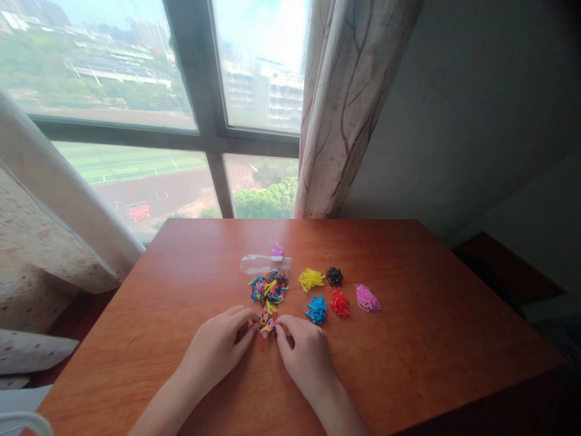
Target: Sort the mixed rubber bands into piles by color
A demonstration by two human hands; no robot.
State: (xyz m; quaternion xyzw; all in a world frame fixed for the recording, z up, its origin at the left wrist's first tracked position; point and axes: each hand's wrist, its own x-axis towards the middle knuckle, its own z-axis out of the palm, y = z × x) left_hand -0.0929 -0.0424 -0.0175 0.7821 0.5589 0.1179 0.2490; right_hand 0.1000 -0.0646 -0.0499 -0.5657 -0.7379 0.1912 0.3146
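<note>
Fingers (pixel 249 316) indistinct at band clump (pixel 267 322)

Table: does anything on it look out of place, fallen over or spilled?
The clear container lies on its side behind the mixed pile of bands, and a small pink piece, perhaps its cap, sits apart beside it. The five single-colour piles to the right look tidy; nothing seems damaged.

Open table (pixel 158 315) flanks both sides; band piles (pixel 318 309) and a bottle (pixel 265 263) block the middle.
</note>
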